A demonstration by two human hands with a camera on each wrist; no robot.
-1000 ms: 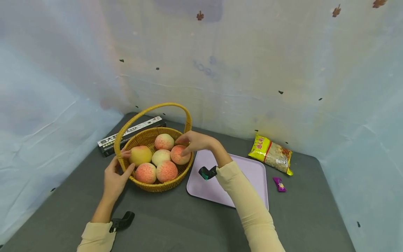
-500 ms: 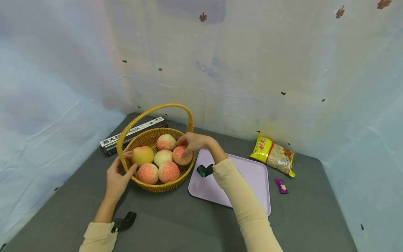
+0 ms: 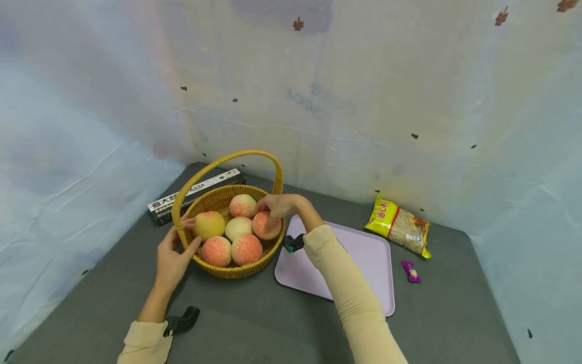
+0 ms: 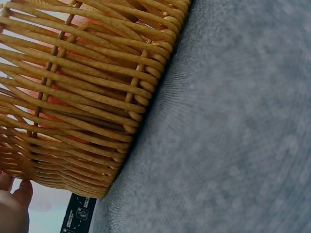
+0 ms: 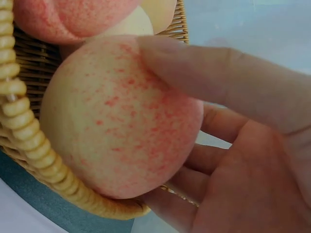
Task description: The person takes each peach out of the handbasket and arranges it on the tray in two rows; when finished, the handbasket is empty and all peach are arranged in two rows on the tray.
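A yellow wicker basket (image 3: 233, 273) with a tall arched handle (image 3: 245, 152) holds several peaches. At its right side, my right hand (image 3: 283, 205) grips a pink-speckled peach (image 3: 261, 228), which sits inside the rim. In the right wrist view the thumb lies over this peach (image 5: 116, 121) and the other fingers curl behind it. My left hand (image 3: 172, 258) holds the basket's left rim near the handle's base, its fingers beside a yellow peach (image 3: 210, 226). The left wrist view shows the woven wall (image 4: 82, 97), with fingertips (image 4: 23, 191) at its edge.
Right of the basket lies a lilac tray (image 3: 359, 253), partly under the right forearm. A yellow pasta bag (image 3: 400, 227) and a small purple packet (image 3: 410, 271) lie beyond it. Behind the basket is a black pasta box (image 3: 163, 210). A plastic sheet (image 3: 345, 101) hangs behind the table.
My right hand's fingers have closed in around the right-hand peach. The left hand keeps its place at the rim. The whole head view has shifted slightly.
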